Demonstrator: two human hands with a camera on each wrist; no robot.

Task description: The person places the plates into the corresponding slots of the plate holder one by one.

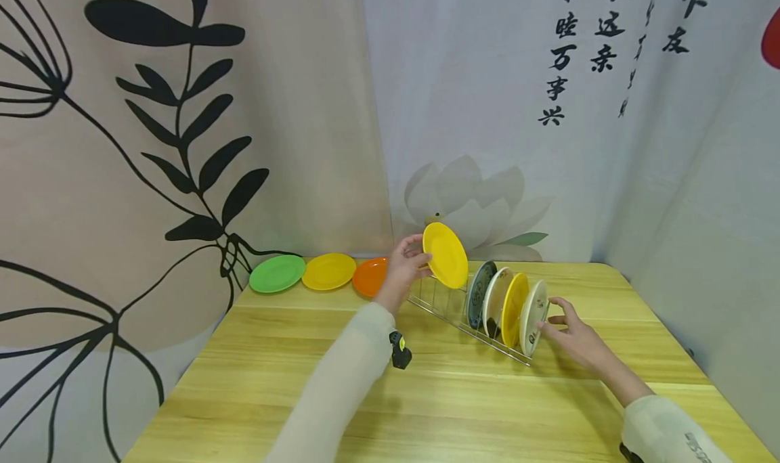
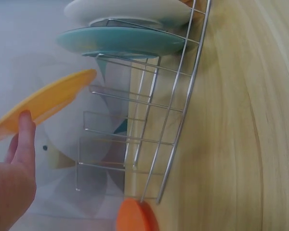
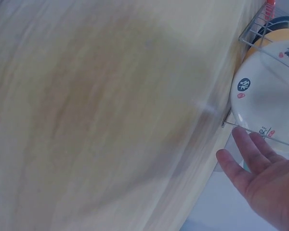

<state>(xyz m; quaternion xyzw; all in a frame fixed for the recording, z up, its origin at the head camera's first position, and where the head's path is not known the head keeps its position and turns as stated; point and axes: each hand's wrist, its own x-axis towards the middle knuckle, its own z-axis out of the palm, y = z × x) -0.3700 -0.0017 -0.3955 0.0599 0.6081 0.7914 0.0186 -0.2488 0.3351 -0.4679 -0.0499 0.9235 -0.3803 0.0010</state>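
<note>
My left hand (image 1: pixel 402 270) holds a yellow plate (image 1: pixel 446 254) by its left edge, thumb on its face. The plate is tilted in the air above the left part of a wire dish rack (image 1: pixel 469 331), apart from the wires in the left wrist view. Several plates stand on edge in the rack's right part: a dark blue-green plate (image 1: pixel 480 294), a cream plate (image 1: pixel 495 299), another yellow plate (image 1: pixel 515 307) and a white patterned plate (image 1: pixel 533 319). My right hand (image 1: pixel 573 338) is at the rack's right end beside the white plate, fingers spread and fingertips near the end wire.
Left of the rack, a green plate (image 1: pixel 277 273), a yellow plate (image 1: pixel 329 271) and an orange plate (image 1: pixel 368 278) lie in a row along the back of the wooden table (image 1: pixel 463 409). A printed curtain (image 1: pixel 317 145) hangs right behind the table.
</note>
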